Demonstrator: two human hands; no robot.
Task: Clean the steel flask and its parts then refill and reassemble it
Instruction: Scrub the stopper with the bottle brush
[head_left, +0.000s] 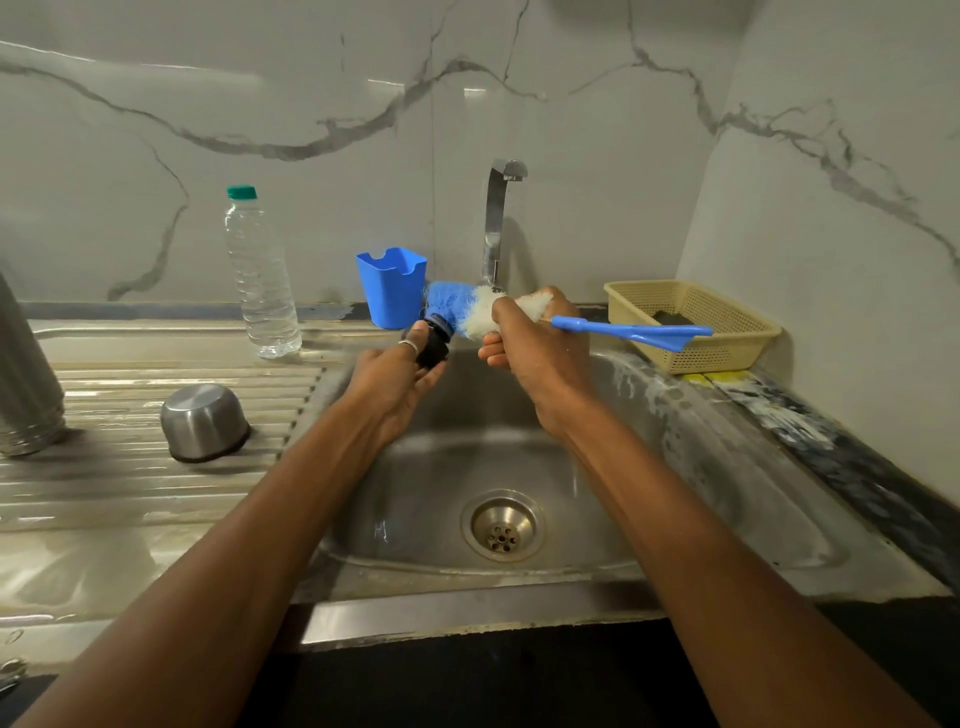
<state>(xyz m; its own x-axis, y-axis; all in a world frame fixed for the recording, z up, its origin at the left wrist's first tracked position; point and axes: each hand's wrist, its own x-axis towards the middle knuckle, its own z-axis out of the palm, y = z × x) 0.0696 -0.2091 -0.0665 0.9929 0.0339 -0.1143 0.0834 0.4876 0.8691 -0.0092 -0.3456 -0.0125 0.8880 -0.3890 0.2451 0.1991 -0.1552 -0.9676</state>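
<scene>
While pinching the stopper (432, 347) with the left hand (390, 383) and gripping the brush (623, 330) with the right hand (537, 347), twist the stopper into the bristles (453, 307) over the sink (452, 467).

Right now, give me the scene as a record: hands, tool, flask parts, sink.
left hand: grips black stopper
right hand: grips brush near its head, handle pointing right
brush: bristles against stopper, above sink
flask: upright on drainboard, far left
cup: upside down on drainboard
bottle: upright, capped, near wall
tap: no stream visible
</scene>
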